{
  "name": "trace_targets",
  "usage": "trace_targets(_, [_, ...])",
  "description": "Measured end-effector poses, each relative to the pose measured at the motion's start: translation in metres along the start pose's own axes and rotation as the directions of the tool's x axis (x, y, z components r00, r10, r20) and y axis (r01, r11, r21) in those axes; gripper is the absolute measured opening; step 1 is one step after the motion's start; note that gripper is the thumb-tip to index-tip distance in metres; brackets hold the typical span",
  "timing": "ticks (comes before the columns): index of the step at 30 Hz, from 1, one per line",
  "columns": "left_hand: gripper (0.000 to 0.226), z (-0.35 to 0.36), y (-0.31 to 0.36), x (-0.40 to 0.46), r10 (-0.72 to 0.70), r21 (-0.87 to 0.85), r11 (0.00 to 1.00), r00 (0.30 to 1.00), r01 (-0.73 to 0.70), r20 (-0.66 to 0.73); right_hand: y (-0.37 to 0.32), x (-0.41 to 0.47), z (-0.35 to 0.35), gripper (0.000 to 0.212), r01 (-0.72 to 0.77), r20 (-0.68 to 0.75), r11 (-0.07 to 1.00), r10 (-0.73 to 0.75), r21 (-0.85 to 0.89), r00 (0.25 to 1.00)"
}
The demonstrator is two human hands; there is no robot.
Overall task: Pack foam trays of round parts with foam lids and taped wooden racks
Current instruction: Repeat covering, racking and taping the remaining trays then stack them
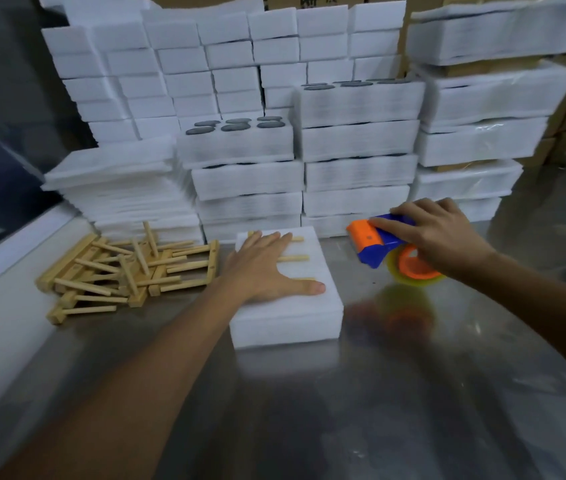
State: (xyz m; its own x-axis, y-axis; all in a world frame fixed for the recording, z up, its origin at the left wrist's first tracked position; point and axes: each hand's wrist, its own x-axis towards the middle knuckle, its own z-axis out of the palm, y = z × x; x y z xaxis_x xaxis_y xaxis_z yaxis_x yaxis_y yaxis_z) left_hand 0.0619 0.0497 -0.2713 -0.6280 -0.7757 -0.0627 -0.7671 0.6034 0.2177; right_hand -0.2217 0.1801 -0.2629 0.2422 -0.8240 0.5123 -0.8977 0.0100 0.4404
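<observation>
Foam pack [286,317]: lidded, on the steel table [413,393] directly before me, clear of the stacks.
Wooden rack [297,258]: lies flat on the lid; three dowel ends show past my fingers.
Left hand [267,268]: flat, fingers spread straight, pressing the rack down so it cannot slide before taping.
Right hand [437,233]: fingers curled over the blue-and-orange tape dispenser [383,242], just right of the pack, ready for taping.
Spare racks [125,271]: loose heap at left, within reach.
Filled trays [240,140]: stacked behind, round parts uncovered on top, awaiting lids.

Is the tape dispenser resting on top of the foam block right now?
No, the tape dispenser is off to the right of the foam block, gripped by the right hand over the metal table.
</observation>
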Motion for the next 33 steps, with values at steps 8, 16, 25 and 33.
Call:
trace_targets(8, [0.127, 0.001, -0.001, -0.001, 0.007, -0.012, 1.000, 1.000, -0.007, -0.004, 0.012, -0.008, 0.002, 0.061, 0.179, 0.119, 0.952, -0.154, -0.246, 0.981])
trace_targets(16, [0.122, 0.001, -0.001, -0.003, 0.015, -0.010, 1.000, 1.000, -0.016, -0.025, -0.016, 0.032, 0.014, 0.045, 0.434, 0.355, 0.840, -0.317, -0.326, 0.880])
trace_targets(25, [0.117, 0.004, 0.000, 0.000, 0.022, 0.024, 0.999, 0.999, -0.021, -0.045, -0.039, 0.059, 0.009, 0.037, 0.491, 0.456, 0.805, -0.318, -0.333, 0.831])
trace_targets(33, [0.116, 0.003, 0.001, -0.001, 0.033, 0.037, 0.999, 0.998, -0.031, -0.054, -0.041, 0.064, 0.006, 0.029, 0.462, 0.513, 0.803, -0.235, -0.376, 0.826])
